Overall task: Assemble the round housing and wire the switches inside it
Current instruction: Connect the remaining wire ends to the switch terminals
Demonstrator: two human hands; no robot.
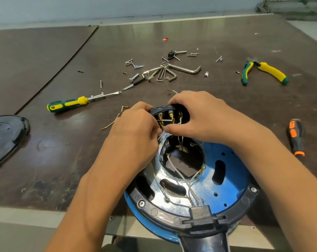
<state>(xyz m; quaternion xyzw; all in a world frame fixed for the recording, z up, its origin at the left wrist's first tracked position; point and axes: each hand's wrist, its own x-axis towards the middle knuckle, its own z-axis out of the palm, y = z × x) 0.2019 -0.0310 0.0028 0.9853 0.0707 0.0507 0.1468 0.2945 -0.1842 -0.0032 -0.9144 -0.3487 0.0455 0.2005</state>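
Observation:
The round blue housing (225,179) with a black rim lies open side up at the table's near edge. White wires (188,180) with ring terminals run across its inside. At its far edge sits a black switch block (169,113) with brass terminals. My right hand (197,115) grips that block, fingers over its far side and thumb under it. My left hand (136,131) pinches a white wire at the block's left terminals; its fingertips are hidden.
A green-yellow flat screwdriver (72,104), loose screws (136,66), hex keys (174,71) and green-yellow pliers (263,71) lie beyond the hands. An orange-black screwdriver (296,137) rests at right. A black oval cover (5,137) lies at left. Loose wire pieces (112,121) sit near my left hand.

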